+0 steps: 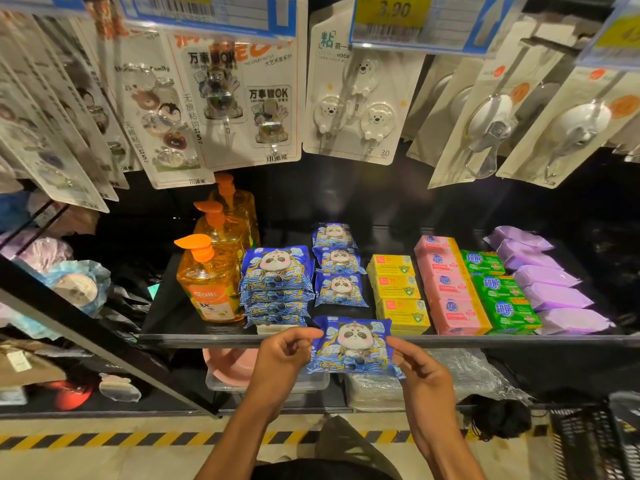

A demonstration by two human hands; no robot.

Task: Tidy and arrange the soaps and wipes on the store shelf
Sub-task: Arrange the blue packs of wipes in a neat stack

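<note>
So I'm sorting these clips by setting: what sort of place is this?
Most likely a shop aisle: price tags hang along the top rail, carded hooks hang below them, and soap boxes sit in neat rows on the shelf.

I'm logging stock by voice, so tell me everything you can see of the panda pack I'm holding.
The panda pack is a soft pouch in glossy blue film, printed with a pink-cheeked cartoon panda, white clouds and gold-edged waves. It faces the camera, slightly crinkled and tilted, held up in front of the shelf edge. The left hand pinches its left edge, the right hand its right edge.
</note>
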